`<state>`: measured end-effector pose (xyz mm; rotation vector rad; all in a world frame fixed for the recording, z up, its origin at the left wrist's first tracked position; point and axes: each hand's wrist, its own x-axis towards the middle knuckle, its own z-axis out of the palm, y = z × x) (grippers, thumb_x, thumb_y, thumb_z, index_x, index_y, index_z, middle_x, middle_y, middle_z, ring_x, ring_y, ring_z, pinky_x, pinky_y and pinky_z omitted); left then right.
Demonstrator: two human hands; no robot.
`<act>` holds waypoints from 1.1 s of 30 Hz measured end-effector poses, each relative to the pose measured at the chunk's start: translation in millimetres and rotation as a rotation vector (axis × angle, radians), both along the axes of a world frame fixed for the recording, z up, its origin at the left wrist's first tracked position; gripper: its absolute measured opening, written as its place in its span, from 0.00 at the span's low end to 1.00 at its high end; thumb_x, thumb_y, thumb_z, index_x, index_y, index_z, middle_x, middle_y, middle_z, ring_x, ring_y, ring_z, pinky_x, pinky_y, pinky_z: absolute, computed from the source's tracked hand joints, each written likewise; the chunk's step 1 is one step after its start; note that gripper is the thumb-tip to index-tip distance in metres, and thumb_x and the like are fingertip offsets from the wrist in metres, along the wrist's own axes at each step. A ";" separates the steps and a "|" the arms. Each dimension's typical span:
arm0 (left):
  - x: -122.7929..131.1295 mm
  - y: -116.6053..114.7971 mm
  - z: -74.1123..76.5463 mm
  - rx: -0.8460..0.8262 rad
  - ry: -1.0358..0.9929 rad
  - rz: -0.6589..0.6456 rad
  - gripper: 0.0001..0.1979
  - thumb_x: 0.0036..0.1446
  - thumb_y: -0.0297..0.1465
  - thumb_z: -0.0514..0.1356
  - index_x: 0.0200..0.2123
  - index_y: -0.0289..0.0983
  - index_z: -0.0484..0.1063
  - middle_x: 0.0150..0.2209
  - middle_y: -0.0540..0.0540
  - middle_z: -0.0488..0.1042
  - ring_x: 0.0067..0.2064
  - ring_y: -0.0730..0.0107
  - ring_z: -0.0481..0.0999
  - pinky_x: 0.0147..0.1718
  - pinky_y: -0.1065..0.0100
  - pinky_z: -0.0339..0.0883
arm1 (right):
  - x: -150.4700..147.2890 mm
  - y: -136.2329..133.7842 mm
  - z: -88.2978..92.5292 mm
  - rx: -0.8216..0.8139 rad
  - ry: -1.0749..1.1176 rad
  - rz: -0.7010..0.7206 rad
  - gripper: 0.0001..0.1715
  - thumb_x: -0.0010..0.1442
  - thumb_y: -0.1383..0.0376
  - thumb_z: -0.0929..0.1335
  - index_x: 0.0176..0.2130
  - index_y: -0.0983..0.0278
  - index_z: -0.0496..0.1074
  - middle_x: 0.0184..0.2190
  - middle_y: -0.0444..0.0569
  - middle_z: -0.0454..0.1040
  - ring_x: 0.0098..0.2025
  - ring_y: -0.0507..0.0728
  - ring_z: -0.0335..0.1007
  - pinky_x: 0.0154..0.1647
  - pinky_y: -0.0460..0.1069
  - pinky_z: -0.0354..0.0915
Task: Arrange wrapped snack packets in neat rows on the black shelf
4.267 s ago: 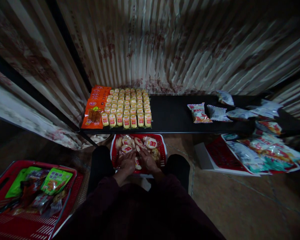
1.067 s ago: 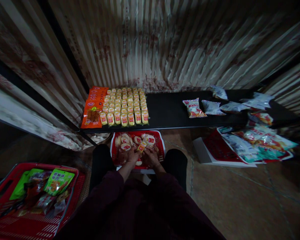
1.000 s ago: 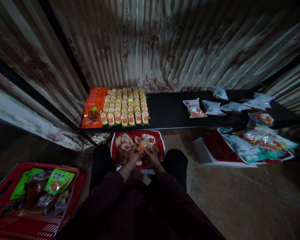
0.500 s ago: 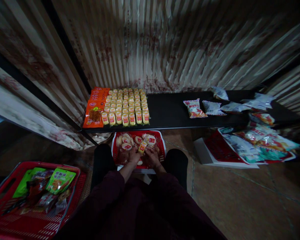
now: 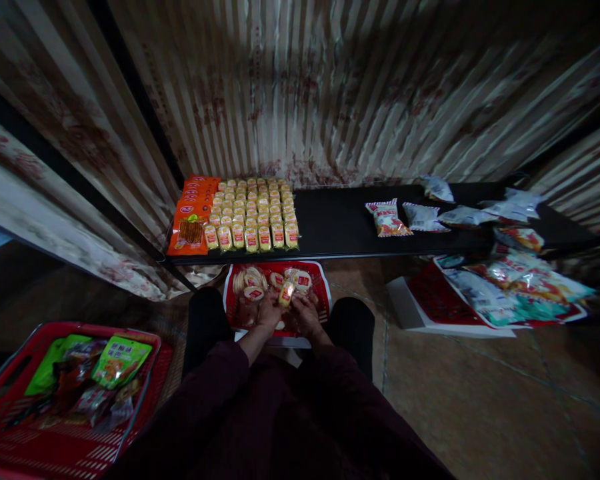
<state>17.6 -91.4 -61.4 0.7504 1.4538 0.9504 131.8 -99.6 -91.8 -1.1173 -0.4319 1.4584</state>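
Between my fingertips is a small yellow wrapped snack cake point(image 5: 286, 294) with a red and white label. My left hand point(image 5: 267, 313) pinches its left side, and my right hand point(image 5: 306, 313) grips it from the right. Both hands are over a red basket point(image 5: 327, 293) between my knees. In that basket lie clear packs of round pale biscuits point(image 5: 253, 293) with red labels, partly covered by my hands. On the black shelf point(image 5: 330, 220) just beyond stand several tight rows of the same yellow snack cakes point(image 5: 253, 213).
Orange snack packets point(image 5: 190, 223) lie left of the cake rows. Chip bags point(image 5: 389, 219) are scattered along the shelf's right part. A red basket of large chip bags point(image 5: 520, 287) stands at right, and another red basket point(image 5: 145, 340) with mixed snacks at lower left. Striped curtains hang behind.
The snack cake has tilted more upright between my fingers. My hands stay over the basket, and the view has shifted slightly.
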 end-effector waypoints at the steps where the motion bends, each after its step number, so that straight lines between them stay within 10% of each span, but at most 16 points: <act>1: 0.3 -0.2 1.4 0.003 -0.009 0.007 0.14 0.43 0.17 0.64 0.34 0.35 0.67 0.33 0.49 0.75 0.34 0.72 0.76 0.33 0.70 0.72 | -0.7 -0.3 0.6 -0.011 0.008 -0.011 0.18 0.38 0.57 0.77 0.30 0.59 0.74 0.25 0.42 0.77 0.26 0.54 0.71 0.29 0.49 0.67; 22: -1.6 -0.4 10.6 0.054 -0.146 0.009 0.08 0.48 0.22 0.60 0.29 0.37 0.64 0.30 0.51 0.71 0.32 0.75 0.74 0.33 0.71 0.73 | -0.2 1.7 5.1 -0.006 0.080 0.038 0.22 0.39 0.58 0.78 0.36 0.60 0.74 0.35 0.45 0.80 0.36 0.56 0.76 0.36 0.49 0.70; 33: 0.5 0.6 15.6 0.132 0.120 -0.041 0.12 0.48 0.21 0.61 0.36 0.39 0.66 0.35 0.49 0.76 0.38 0.70 0.77 0.38 0.69 0.72 | -2.4 -2.0 34.6 -0.098 0.212 0.073 0.22 0.38 0.61 0.79 0.33 0.59 0.72 0.29 0.40 0.79 0.30 0.53 0.75 0.28 0.46 0.70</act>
